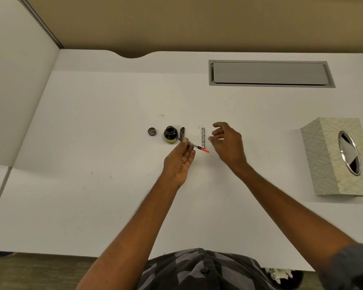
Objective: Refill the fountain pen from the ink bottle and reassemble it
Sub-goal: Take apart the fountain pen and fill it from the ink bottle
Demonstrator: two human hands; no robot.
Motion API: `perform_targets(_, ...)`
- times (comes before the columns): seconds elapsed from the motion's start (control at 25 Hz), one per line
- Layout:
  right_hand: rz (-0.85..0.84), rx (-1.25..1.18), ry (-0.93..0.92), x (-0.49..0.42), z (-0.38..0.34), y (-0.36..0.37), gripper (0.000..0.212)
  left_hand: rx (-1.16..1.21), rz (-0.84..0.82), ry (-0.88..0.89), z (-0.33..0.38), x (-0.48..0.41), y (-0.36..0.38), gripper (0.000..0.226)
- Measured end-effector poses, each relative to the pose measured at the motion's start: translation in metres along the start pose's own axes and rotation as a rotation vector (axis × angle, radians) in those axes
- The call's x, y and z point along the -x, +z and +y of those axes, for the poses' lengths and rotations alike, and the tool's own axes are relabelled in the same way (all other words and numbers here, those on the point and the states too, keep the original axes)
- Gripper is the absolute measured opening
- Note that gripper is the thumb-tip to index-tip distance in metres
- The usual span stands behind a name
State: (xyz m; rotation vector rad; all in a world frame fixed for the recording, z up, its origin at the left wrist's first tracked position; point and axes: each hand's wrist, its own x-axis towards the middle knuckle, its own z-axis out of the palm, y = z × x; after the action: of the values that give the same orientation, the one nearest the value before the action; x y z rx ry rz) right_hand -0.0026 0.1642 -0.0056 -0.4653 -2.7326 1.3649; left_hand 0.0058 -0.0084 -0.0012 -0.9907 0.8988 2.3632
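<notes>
Beside the open ink bottle point(170, 135) on the desk point(92, 143), left hand point(179, 162) pinched the pen point(194, 145); right hand point(226, 143) hovered open, empty.

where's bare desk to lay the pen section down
Free: the desk left of the bottle lid, and the stretch between the right hand and the tissue box. Crowded: ink bottle, cap, barrel around the left hand.

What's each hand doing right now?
Left hand: holding the pen section.
Right hand: open, empty, beside the pen barrel.
</notes>
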Motion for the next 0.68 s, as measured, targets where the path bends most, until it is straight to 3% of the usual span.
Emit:
perform_targets(0.2,-0.139,-0.154,-0.174,0.052,-0.011,-0.01,0.034,-0.014,-0.006,-0.004,-0.001,0.003,0.004,0.007)
perform_targets(0.44,0.024,-0.174,-0.307,0.044,-0.05,-0.003,0.012,-0.094,0.0,0.049,0.01,0.014,0.008,0.03)
perform_targets(0.52,0.072,-0.155,-0.326,0.032,-0.061,-0.006,0.012,-0.318,0.064,0.195,0.011,0.015,0.003,0.033)
perform_targets(0.6,0.097,-0.123,-0.348,0.018,-0.068,-0.01,0.013,-0.608,0.174,0.51,0.012,0.015,-0.003,0.02)
perform_targets(0.68,0.008,-0.05,-0.411,0.01,-0.091,0.016,0.014,-0.762,0.283,0.817,0.031,0.009,-0.035,0.017)
